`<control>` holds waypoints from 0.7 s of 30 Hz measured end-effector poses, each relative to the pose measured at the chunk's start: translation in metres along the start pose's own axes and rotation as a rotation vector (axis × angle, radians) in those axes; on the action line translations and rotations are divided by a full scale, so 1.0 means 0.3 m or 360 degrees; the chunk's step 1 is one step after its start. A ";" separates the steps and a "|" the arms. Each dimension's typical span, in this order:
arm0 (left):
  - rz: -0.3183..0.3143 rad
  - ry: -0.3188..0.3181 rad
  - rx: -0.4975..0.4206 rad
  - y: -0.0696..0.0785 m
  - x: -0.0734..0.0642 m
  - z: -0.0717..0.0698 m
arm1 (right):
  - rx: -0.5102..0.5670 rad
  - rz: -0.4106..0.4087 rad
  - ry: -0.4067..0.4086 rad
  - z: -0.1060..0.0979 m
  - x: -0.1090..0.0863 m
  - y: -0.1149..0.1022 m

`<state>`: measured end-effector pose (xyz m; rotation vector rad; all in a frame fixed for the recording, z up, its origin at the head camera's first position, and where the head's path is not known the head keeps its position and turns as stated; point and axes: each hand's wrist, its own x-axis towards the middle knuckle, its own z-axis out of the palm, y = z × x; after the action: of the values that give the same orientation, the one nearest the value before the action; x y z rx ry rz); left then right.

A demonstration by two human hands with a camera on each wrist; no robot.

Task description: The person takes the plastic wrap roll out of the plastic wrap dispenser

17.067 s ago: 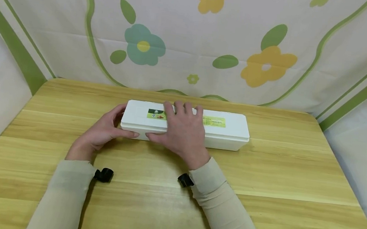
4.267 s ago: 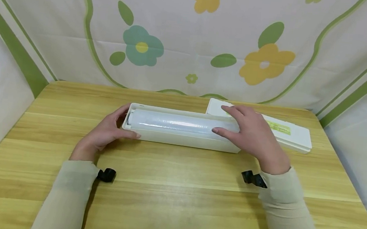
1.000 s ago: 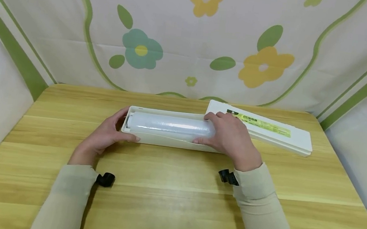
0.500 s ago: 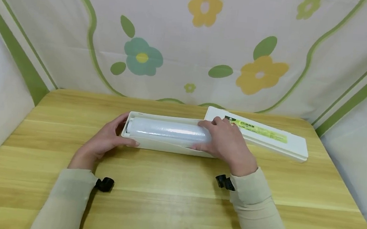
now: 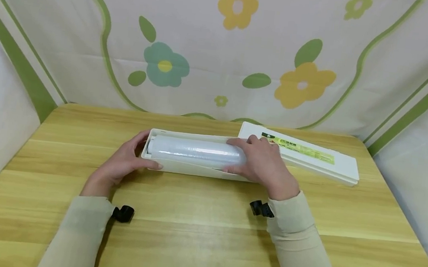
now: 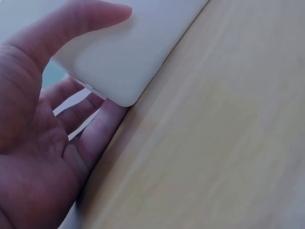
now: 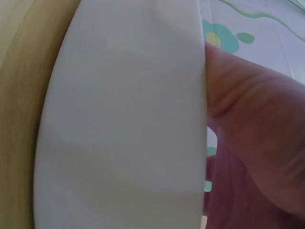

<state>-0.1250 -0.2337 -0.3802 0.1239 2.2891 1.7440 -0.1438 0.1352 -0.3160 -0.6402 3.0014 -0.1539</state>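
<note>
1 box (image 5: 184, 168) w/ roll (image 5: 192, 150) inside; L grip (image 5: 121, 163) pinches box end, R grip (image 5: 266, 164) curled round roll.

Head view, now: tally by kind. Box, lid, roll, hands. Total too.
Open box: 1
Lid: 1
Roll: 1, lying in the box
Left hand and right hand: 2 hands
Total: 5

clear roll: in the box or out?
In. The head view shows the roll between the long walls of the white box, the right hand gripping it; whether it touches the bottom, cannot tell.
</note>
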 end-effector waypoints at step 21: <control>-0.0025 0.0001 0.0011 -0.005 0.003 -0.003 | 0.0121 0.0104 0.0027 0.049 -0.004 -0.007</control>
<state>-0.1259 -0.2346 -0.3815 0.1060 2.2908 1.7287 -0.1405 0.1326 -0.3303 -0.5357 3.0111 -0.2691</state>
